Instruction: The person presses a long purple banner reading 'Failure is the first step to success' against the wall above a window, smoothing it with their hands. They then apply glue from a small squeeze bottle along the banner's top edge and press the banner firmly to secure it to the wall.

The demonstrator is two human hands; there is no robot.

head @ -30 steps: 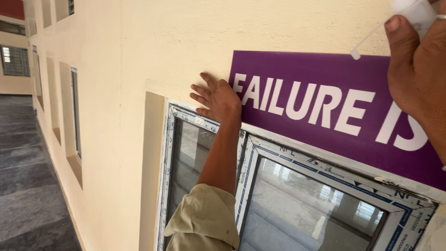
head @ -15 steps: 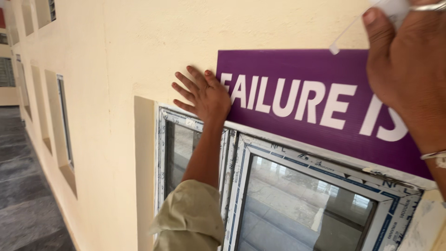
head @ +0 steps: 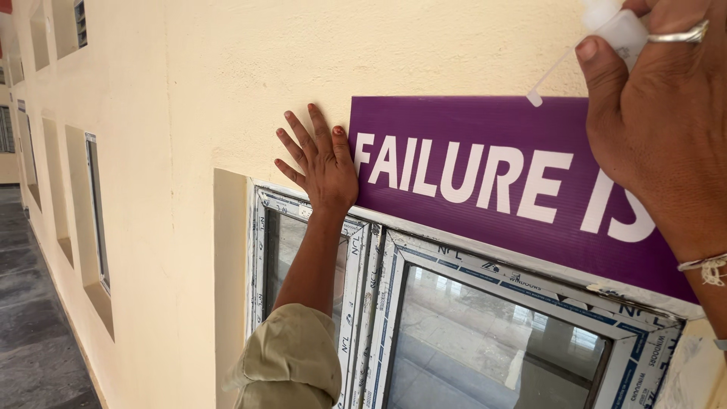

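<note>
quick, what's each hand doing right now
Left hand: open, palm flat on the purple sign's left edge and the wall.
Right hand: closed on a small white nozzle bottle.

Left hand [head: 322, 163] up and flat, palm pressed forward, fingers [head: 297, 148] spread and pointing up-left, thumb out to the right side of the palm. Left wrist straight, forearm [head: 314, 261] bare and rising almost vertical from below the hand. Rolled khaki sleeve [head: 291, 363] bunched at the elbow, low under the hand. Right hand [head: 666, 129] close to the camera, back of hand facing the viewer, raised high. Its fingers curl closed at the top, thumb [head: 598, 83] pointing up along the left side of the hand. Ring [head: 678, 34] on one finger. Thread band [head: 708, 265] at the right wrist, just below the hand.
</note>
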